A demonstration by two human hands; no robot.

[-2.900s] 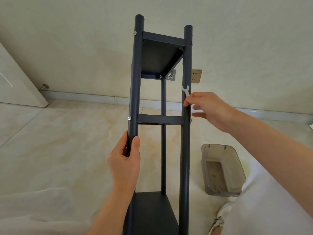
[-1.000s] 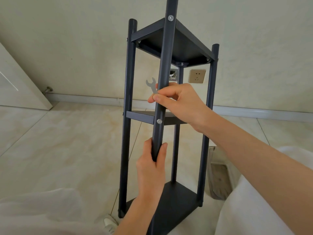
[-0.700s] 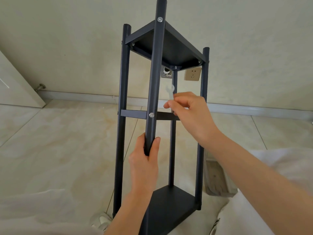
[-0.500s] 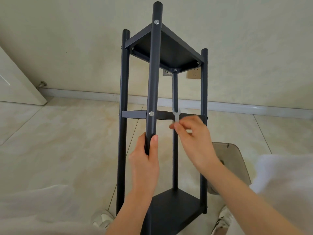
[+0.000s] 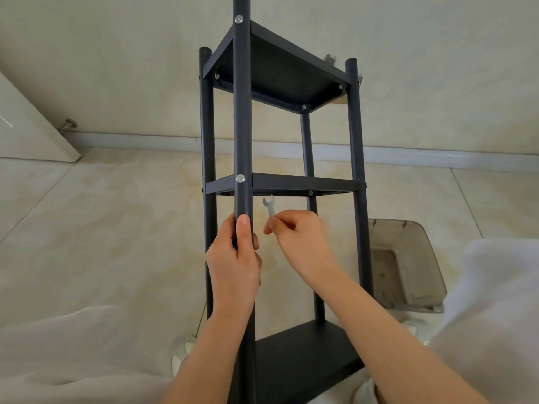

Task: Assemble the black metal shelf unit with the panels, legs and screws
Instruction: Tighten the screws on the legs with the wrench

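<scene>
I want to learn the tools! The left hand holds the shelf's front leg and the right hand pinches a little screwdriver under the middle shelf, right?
Nearly. In the head view the right hand pinches a little wrench, not a screwdriver. The rest is right: it is under the middle shelf, and the left hand holds the front leg.

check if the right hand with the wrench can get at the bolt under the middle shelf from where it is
Probably yes. The right hand pinches the wrench just below the middle shelf, and the bolt sits up and to its right with open space between.
</scene>
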